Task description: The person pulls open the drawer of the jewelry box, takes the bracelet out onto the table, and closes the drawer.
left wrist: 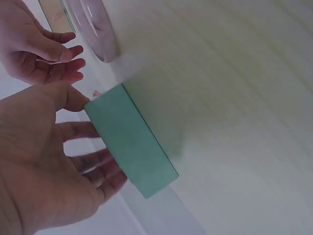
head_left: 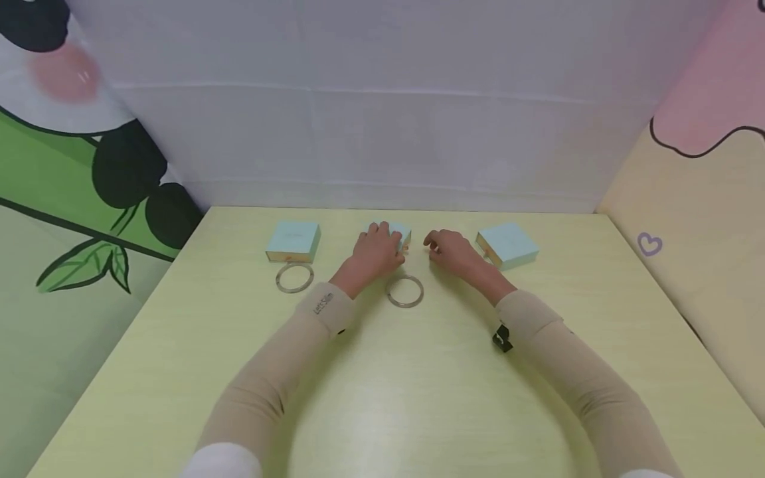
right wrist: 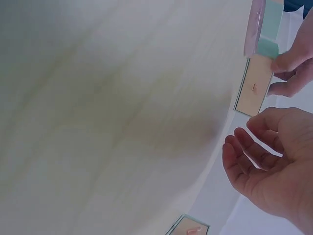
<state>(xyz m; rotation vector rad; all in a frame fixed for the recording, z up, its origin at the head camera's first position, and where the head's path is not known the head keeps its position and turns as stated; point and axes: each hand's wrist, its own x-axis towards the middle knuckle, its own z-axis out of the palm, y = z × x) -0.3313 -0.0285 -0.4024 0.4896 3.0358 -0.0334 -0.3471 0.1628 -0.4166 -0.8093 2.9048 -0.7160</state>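
Note:
My left hand (head_left: 378, 252) grips the middle light-blue box (head_left: 405, 232), its fingers over the top and far side. In the left wrist view the thumb sits at one corner of the box (left wrist: 132, 142), which stays on the table. The side of this box (right wrist: 254, 84) that faces the right wrist camera is tan with a small tab. Just right of it, my right hand (head_left: 453, 253) holds nothing, fingers loosely bent, thumb tip close to the box. A round bangle (head_left: 405, 305) lies in front of the middle box.
A second light-blue box (head_left: 293, 239) stands at the left, with another bangle (head_left: 293, 290) in front of it. A third box (head_left: 508, 243) sits turned at an angle on the right. Behind the table (head_left: 382, 398) hangs a pale cloth (head_left: 388, 146).

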